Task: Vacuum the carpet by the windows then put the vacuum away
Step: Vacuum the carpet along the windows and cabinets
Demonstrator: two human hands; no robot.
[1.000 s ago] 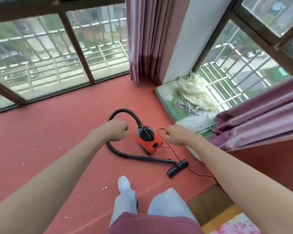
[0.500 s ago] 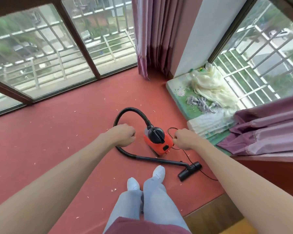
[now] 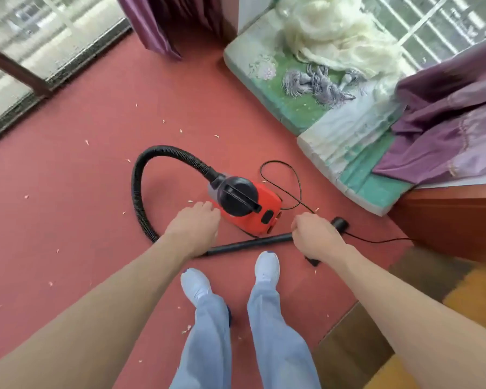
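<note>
Red carpet (image 3: 82, 178) is lying littered, vacuuming seemingly unstarted; you are reaching toward the vacuum (image 3: 250, 204) at 12 o'clock, left hand (image 3: 192, 228) loosely curled and empty, right hand (image 3: 314, 238) covering the wand (image 3: 250, 244), grip impossible to tell.

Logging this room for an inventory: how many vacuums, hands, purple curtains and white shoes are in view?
Vacuum: 1
Hands, left hand and right hand: 2
Purple curtains: 2
White shoes: 2
Total: 7
</note>
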